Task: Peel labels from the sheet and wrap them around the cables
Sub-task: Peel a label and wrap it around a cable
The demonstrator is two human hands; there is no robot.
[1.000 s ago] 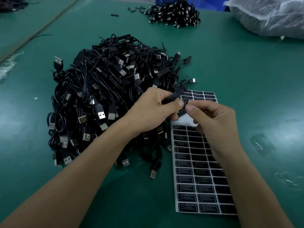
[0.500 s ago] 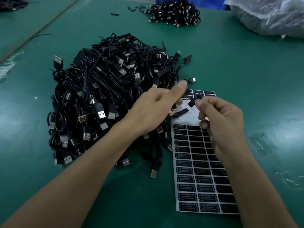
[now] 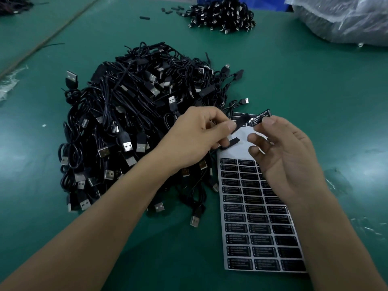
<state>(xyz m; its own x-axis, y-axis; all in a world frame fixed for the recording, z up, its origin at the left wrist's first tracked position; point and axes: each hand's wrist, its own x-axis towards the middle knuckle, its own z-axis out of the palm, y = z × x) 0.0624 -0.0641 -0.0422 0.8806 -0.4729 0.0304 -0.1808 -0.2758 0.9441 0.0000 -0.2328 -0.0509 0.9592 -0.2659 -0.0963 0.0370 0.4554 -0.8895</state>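
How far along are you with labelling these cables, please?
Done: the sheet shows a bare patch near its top. In hand: the right hand pinches a peeled label beside the cable the left hand holds. Left: many labels on the sheet and a large pile of cables.

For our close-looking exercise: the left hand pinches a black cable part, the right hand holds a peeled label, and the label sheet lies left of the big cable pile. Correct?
No. The head view shows the label sheet right of the cable pile, not left. The left hand does pinch the black cable part and the right hand holds the peeled label.
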